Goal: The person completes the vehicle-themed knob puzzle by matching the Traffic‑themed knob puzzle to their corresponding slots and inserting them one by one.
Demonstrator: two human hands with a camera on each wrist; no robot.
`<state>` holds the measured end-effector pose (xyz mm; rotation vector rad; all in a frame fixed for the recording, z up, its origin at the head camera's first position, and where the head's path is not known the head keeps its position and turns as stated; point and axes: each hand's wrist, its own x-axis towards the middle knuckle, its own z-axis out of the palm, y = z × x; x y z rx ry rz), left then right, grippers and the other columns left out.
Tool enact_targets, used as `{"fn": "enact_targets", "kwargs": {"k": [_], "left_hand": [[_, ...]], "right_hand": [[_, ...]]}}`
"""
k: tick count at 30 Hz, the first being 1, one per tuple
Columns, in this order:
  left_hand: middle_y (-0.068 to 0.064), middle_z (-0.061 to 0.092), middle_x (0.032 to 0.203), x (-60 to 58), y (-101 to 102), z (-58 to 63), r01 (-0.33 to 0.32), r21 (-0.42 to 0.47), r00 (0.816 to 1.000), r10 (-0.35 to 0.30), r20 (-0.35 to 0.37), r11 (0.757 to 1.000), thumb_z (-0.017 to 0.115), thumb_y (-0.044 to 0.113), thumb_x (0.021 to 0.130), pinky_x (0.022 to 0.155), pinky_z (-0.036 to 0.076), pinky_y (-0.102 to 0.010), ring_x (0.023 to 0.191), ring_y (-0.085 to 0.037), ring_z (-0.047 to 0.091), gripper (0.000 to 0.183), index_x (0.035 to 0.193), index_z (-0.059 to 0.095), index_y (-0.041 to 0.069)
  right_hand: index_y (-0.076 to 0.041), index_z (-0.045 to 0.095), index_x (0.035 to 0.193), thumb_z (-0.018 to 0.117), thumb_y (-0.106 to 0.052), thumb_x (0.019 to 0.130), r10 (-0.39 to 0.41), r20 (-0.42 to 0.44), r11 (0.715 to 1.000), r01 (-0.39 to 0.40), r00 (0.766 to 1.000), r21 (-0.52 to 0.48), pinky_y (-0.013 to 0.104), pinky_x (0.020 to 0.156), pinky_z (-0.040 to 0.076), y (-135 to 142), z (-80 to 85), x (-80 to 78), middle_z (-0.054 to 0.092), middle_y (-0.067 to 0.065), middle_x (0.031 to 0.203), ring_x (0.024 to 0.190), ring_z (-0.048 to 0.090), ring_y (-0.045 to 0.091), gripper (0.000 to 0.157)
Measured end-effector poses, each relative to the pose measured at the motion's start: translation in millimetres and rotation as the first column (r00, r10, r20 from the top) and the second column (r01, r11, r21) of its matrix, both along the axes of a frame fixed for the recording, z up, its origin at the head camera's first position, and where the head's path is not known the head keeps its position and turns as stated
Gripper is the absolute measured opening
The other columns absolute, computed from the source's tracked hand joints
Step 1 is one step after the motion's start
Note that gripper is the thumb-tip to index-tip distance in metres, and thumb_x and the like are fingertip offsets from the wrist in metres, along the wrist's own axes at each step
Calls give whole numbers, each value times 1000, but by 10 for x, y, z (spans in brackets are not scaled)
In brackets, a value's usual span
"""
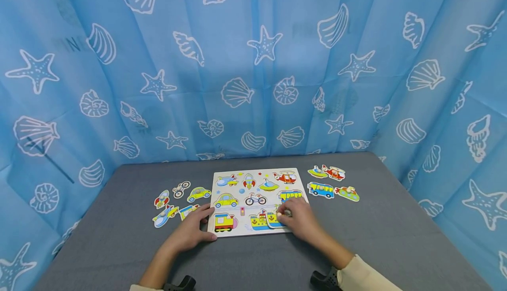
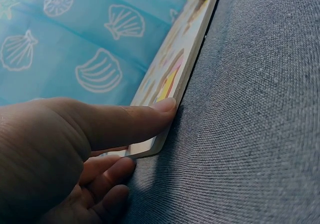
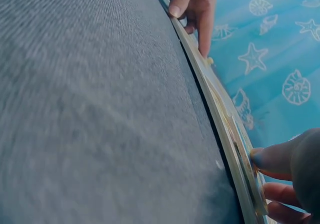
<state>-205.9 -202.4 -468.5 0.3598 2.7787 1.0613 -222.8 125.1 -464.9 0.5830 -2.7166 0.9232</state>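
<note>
Blue curtain (image 1: 264, 84) with white shell and starfish prints at the back, grey cloth-covered bench (image 1: 253, 264) in front. On my head feed, the puzzle board (image 1: 242, 190) lies flat on the bench between both hands.

Left hand (image 1: 191, 228): holds the board's near left corner, thumb on the near edge, fingers along the left edge. Right hand (image 1: 299, 216): fingers clamped on the boat piece (image 1: 273, 220), over the board's near right part. Piece sits offset to the right of the printed boat (image 1: 258, 221), partly overlapping it. I can't tell if it's fully resting on the board.

Loose pieces left of the board: bicycle (image 1: 181, 189), rocket (image 1: 161, 200), plane (image 1: 165, 217), car (image 1: 199, 193), train (image 1: 187, 211), the last partly behind the left hand. Right of it: saucer (image 1: 317, 173), helicopter (image 1: 334, 173), bus (image 1: 321, 190) and a green piece (image 1: 350, 195). Saucer and helicopter sit close together.
</note>
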Motion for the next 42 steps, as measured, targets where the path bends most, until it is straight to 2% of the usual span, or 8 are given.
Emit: {"fn": "enact_targets", "kwargs": {"k": [10,18,30,37,42], "left_hand": [[-15,41,147,14,3,18,-5,-2,1000,5,7,1000,86,18,72,92,45,-46,107,-24,55,76,138,53,2],[-15,42,146,15,-19,28,2,2,1000,-2,-3,1000,87,20,72,90,46,-45,106,-24,55,77,138,52,1],[-14,42,147,15,4,14,-4,-4,1000,4,-4,1000,87,19,72,92,46,-45,107,-24,55,76,138,53,2],[-13,42,147,5,15,14,-22,-8,1000,22,5,1000,87,18,72,94,45,-45,107,-23,54,77,139,53,4],[-13,42,147,-1,10,10,-13,-9,1000,13,3,1000,87,18,72,93,45,-45,107,-23,54,76,138,53,3]], "right_hand": [[-17,68,73,81,-7,74,1,-15,1000,-1,1000,-16,43,83,39,-160,-68,-22,59,-7,79,86,50,18,16],[-16,70,75,81,-8,75,-7,-27,1000,6,1000,-19,39,76,38,-280,-59,10,58,-5,82,81,47,16,14],[-15,72,78,81,-10,77,-34,4,999,34,999,-13,41,79,39,-273,-73,18,60,-4,84,84,48,18,11],[-15,71,78,82,-10,76,-9,-2,999,9,1000,-40,40,78,38,-308,-78,16,61,-4,84,83,49,17,12],[-15,71,78,82,-12,76,-5,0,1000,5,1000,1,41,79,38,-365,-68,16,59,-4,84,83,48,17,11]]}}
